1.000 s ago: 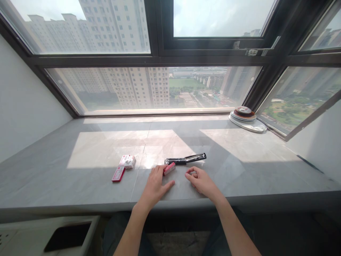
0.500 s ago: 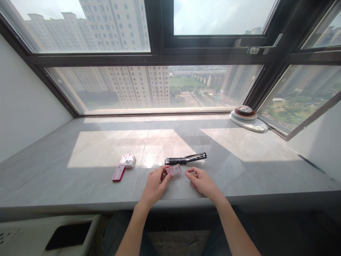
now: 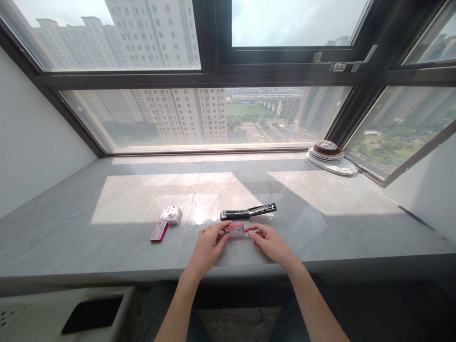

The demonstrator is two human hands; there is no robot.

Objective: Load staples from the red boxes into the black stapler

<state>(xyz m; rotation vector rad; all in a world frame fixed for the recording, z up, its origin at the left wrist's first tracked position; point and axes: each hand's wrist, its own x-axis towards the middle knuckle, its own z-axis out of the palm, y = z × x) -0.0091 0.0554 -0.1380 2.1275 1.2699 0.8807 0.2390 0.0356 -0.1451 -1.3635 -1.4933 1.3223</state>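
My left hand (image 3: 207,246) is closed on the left end of a small red-and-white staple box (image 3: 235,231), thumb in front and fingers behind. It is held just above the sill, its long side facing me. At its right end is my right hand (image 3: 268,243), thumb and forefinger pinched together. Something small and pinkish shows at those fingertips, but I cannot make out what it is. Just beyond the box lies a black stapler (image 3: 234,215), hinged wide open, its upper arm angled to the right.
To the left, a white box (image 3: 172,215) with red print touches a flat red box (image 3: 158,232). Several stacked plates (image 3: 326,152) stand in the far right corner by the window. A dark phone-like slab (image 3: 91,315) lies on a pale surface below the sill's front edge.
The staple box has turned from a tilt to nearly level and shifted slightly right, closer to my right fingertips. My right hand has barely moved. The stapler and other boxes stay put.
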